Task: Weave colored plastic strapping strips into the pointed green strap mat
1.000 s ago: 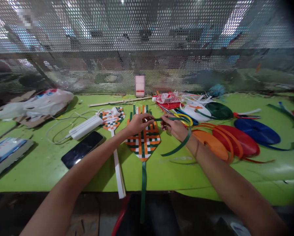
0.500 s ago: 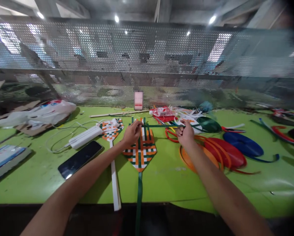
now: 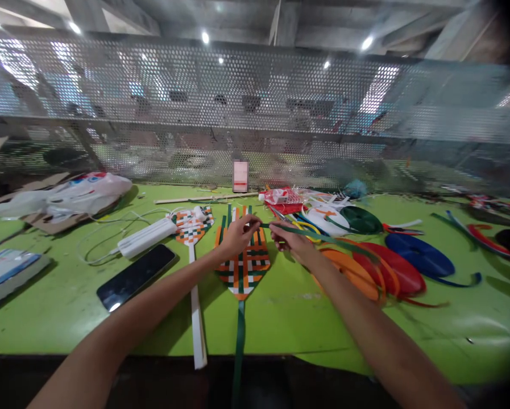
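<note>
A woven fan-shaped piece point(image 3: 261, 258) of orange, white and green strips lies flat at the middle of the table, its green tail point(image 3: 240, 329) hanging past the front edge. Over its upper part, my left hand point(image 3: 239, 234) is closed, thumb and fingers pinching a flat green strip point(image 3: 323, 234). Just right of the weave, my right hand point(image 3: 289, 237) pinches the same strip a short way along. From there the strip trails right over my right forearm. Left of my left hand lies a smaller woven fan point(image 3: 191, 228) with a white handle point(image 3: 197, 324).
Strip coils in orange point(image 3: 348, 272), red point(image 3: 397, 271), blue point(image 3: 421, 253) and green point(image 3: 361, 220) lie at the right. On the left are a phone point(image 3: 136, 277), a white power strip point(image 3: 147, 237) and a plastic bag point(image 3: 75, 196). A perforated metal screen point(image 3: 255, 85) stands behind.
My right hand has slid left along the green strip, close to my left hand. The strip's free length now trails over my right forearm. My left hand has shifted slightly right.
</note>
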The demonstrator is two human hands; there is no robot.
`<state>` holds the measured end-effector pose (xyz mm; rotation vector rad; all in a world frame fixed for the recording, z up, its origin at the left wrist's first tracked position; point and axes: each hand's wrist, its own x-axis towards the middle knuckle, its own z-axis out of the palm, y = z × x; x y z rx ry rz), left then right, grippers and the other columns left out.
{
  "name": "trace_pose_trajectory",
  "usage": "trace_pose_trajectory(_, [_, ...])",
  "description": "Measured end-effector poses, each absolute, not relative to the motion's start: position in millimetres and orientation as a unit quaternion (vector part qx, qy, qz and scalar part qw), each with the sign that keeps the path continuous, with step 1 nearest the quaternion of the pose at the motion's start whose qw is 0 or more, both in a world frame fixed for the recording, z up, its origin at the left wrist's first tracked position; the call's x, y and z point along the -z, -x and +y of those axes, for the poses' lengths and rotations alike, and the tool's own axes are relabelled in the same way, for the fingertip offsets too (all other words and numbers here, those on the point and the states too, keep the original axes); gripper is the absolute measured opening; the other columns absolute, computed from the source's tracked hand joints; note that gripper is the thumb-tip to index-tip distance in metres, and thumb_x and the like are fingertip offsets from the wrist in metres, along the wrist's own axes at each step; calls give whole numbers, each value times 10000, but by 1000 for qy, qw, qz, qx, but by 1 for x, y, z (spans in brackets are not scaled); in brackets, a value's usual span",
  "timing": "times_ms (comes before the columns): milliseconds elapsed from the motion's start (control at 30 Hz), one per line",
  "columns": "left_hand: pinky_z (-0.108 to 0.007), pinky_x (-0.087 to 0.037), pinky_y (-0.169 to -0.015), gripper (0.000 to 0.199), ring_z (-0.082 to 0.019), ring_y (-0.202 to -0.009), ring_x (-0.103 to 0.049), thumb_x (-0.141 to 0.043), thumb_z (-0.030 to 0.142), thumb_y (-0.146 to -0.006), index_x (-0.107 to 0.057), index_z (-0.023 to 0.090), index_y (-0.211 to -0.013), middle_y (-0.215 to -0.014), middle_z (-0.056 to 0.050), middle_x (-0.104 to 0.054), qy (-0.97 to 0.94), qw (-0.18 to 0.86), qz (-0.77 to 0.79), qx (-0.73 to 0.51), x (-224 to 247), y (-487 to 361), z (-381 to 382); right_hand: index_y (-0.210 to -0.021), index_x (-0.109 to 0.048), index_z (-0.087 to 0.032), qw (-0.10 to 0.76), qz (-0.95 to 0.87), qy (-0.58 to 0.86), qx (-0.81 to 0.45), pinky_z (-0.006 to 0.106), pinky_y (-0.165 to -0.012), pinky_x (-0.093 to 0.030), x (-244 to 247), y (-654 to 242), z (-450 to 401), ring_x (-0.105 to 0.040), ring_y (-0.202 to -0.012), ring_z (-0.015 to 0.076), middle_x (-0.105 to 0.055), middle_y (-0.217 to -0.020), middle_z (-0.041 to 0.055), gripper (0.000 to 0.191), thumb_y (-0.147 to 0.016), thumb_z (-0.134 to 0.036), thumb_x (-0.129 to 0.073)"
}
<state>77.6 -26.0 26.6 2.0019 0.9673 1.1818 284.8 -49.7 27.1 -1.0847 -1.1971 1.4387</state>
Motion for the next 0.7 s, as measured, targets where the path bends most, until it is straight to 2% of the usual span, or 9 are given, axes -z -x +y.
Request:
trace_pose_trajectory(100, [-250,-496,-690,229,-164,-793,-661,-583,361,-980,-699,181,-1061,-934,-49,-744,-781,312,352,-410,-25,-81,-28,-1051,-706,-218,456,-527,444,-563,222,-445,-406,-26,-279,-53,-564,-533,109,-649,-721,-20,400,-774,-488,-807])
trace_pose_trajectory(200, [-256,-492,-697,231,-164,-786,-663,-594,356,-979,-711,203,-1105,-946,-34,-759,-808,279,365,-368,-23,-80,-26,-961,-709,-208,486,-549,457,-503,241,-440,-424,-21,-277,-50,-563,-516,122,-645,-680,-15,352,-783,-504,-779])
trace_pose_trajectory(367, [-321,-515,-872,226,-224,-986,-681,-595,284,-965,-715,215,-1145,-1091,-66,-755,-854,143,415,-278,-18,-75,-27,-822,-665,-201,521,-556,505,-404,256,-427,-457,-10,-281,-39,-573,-483,145,-629,-595,-2,318,-769,-500,-758])
trace_pose_trajectory(500, [-384,-475,-961,203,-272,-1095,-626,-611,268,-941,-740,213,-1087,-1126,-92,-730,-883,24,426,-196,-14,-77,-39,-858,-665,-189,503,-573,529,-372,257,-437,-487,-3,-286,-35,-600,-490,152,-648,-611,14,344,-793,-521,-726])
trace_pose_trajectory(700, [-434,-404,-967,165,-290,-1112,-570,-599,238,-927,-750,194,-976,-1070,-98,-726,-903,-60,404,-133,-11,-85,-57,-960,-704,-210,467,-636,514,-336,263,-442,-478,1,-288,-38,-633,-540,179,-712,-705,48,384,-840,-574,-675])
